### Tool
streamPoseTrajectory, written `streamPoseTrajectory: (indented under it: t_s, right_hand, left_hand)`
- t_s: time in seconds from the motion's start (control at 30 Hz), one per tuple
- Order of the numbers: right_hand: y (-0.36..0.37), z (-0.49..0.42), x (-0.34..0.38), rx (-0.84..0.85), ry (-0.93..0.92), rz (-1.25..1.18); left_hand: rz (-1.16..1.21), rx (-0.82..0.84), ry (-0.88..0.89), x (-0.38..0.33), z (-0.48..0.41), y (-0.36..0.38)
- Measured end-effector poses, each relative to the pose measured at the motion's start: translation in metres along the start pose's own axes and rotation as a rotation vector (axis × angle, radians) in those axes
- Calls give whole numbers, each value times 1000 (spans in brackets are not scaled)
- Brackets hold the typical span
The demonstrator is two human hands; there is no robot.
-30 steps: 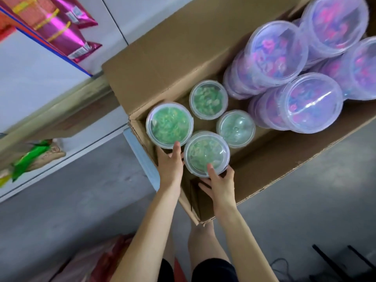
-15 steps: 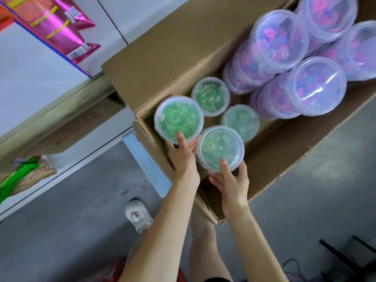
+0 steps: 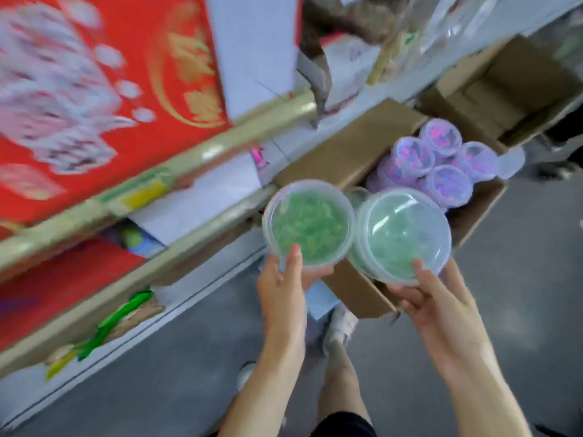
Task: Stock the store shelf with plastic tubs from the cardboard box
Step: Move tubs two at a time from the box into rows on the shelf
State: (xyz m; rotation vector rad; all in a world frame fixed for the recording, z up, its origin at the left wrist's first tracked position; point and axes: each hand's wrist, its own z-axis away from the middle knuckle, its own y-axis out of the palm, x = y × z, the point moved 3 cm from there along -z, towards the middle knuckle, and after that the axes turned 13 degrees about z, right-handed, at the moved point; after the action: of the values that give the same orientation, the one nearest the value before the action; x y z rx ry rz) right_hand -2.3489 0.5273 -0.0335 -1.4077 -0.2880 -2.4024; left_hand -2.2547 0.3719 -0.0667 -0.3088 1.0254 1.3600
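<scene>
My left hand grips a clear plastic tub of green pieces, thumb over its lid. My right hand grips a second green tub beside it. Both tubs are lifted above the near end of the open cardboard box on the floor. Several tubs of purple and pink pieces lie stacked in the box's far half. Another green tub shows partly between the two held ones. The store shelf, with tan edge strips, runs along the left. The view is blurred.
Red printed packages fill the upper shelf levels; green-wrapped goods lie on the bottom level. More cardboard boxes stand beyond the open box. Grey floor stretches to the right. My legs and a white shoe are below the tubs.
Both hands have lifted their green tubs up out of the box and toward me. The camera has risen and swung, so more shelf levels are in view.
</scene>
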Motion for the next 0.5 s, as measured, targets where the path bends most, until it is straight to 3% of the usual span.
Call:
streamPoseTrajectory:
  t_s: [0.23,0.5]
  right_hand:
    - [163,127,91,361,-84,68]
    - [283,211,218,643,-377,53]
  left_hand:
    - [14,-245,286,-195,104,-148]
    - [241,-360,590,-357,176,-187]
